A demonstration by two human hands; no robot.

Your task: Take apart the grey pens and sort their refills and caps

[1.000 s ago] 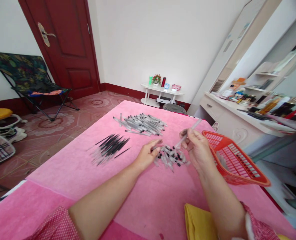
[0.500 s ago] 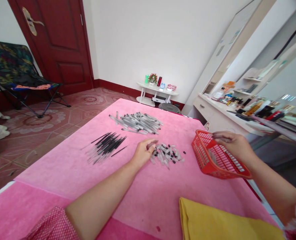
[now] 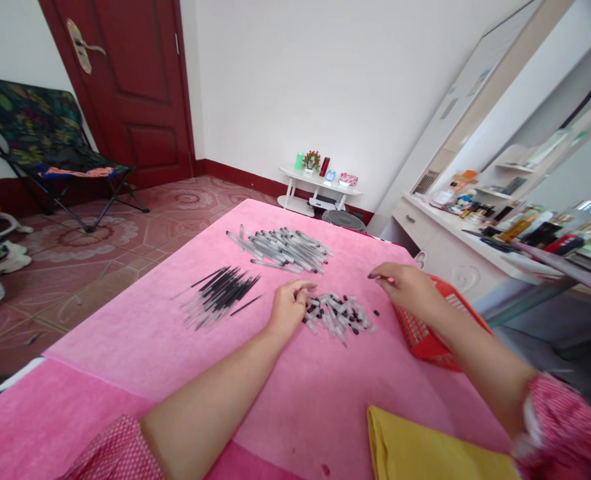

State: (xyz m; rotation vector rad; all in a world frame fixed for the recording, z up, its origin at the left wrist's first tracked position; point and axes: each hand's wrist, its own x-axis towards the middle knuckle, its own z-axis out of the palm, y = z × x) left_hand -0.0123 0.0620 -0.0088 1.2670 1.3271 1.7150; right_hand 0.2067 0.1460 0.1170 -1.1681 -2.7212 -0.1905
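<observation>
Beside the left edge of a pile of pen caps (image 3: 338,315), clear with black ends, my left hand (image 3: 289,305) rests on the pink cloth. Its fingers are loosely bent, with the thumb a little apart, and I see nothing held in it. My right hand (image 3: 405,288) hovers above and to the right of the caps, in front of the red plastic basket (image 3: 438,340), which it partly covers. Its fingers reach left, bent and slightly apart, with nothing visible in them. Dark pen refills (image 3: 222,293) lie left of my left hand. Clear pen barrels (image 3: 285,248) are heaped farther back.
The pink cloth (image 3: 185,380) covers the table. A folded yellow cloth (image 3: 425,447) lies at the near right edge. A cluttered white dresser (image 3: 455,230) stands to the right, a folding chair (image 3: 60,147) at the left, and a small white shelf (image 3: 320,179) against the wall.
My right hand has moved left, out from over the red basket toward the caps. My left hand has stayed beside the pile. The view has shifted slightly left.
</observation>
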